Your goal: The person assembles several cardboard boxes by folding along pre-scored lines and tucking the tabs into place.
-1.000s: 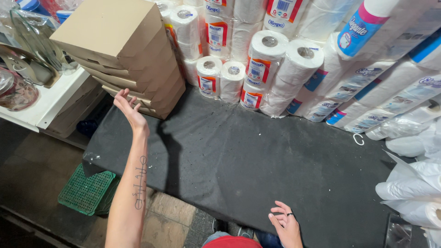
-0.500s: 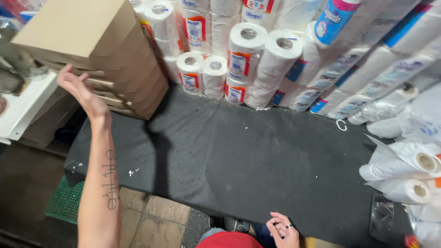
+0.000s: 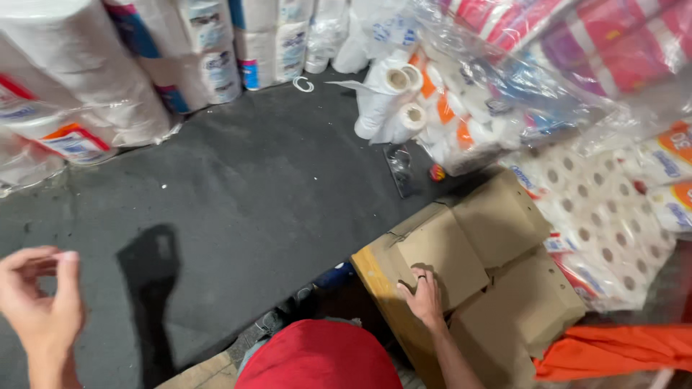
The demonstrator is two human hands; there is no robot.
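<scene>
R hand point(image 3: 424, 297) fingers spread flat on cardboard box point(image 3: 461, 266) flap; L hand point(image 3: 40, 302) fingers loosely curled, holding nothing.

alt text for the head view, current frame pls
Seen from above, a person's right hand rests on the flap of an open cardboard box beside a dark grey table, while the left hand hangs open and empty over the table's near edge. Wrapped packs of paper rolls are piled along the table's far and right sides.
</scene>
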